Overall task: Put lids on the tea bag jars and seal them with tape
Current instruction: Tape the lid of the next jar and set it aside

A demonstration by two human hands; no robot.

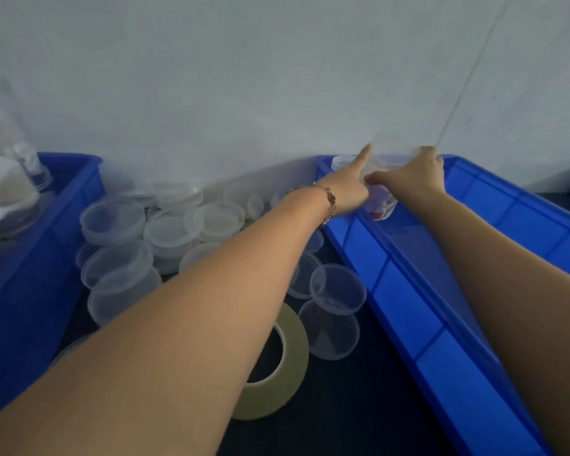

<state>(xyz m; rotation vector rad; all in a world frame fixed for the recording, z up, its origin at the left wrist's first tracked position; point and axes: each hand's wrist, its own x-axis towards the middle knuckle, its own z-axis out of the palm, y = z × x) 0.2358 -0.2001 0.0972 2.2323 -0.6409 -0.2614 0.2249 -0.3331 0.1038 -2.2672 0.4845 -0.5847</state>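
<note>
Between both hands, clear red-labelled jar [380, 202]

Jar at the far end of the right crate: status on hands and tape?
Both hands, left and right, hold the jar over the right crate. Tape roll untouched under the left forearm. Nothing blocking.

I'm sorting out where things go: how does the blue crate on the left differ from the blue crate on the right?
The left crate holds heaped clear jars with pale contents; the right crate shows mostly bare floor, with one jar at its far end. Both hands reach into the right crate; neither touches the left one. The left crate lies in shadow, the right is brightly lit. Both are blue plastic.
</note>
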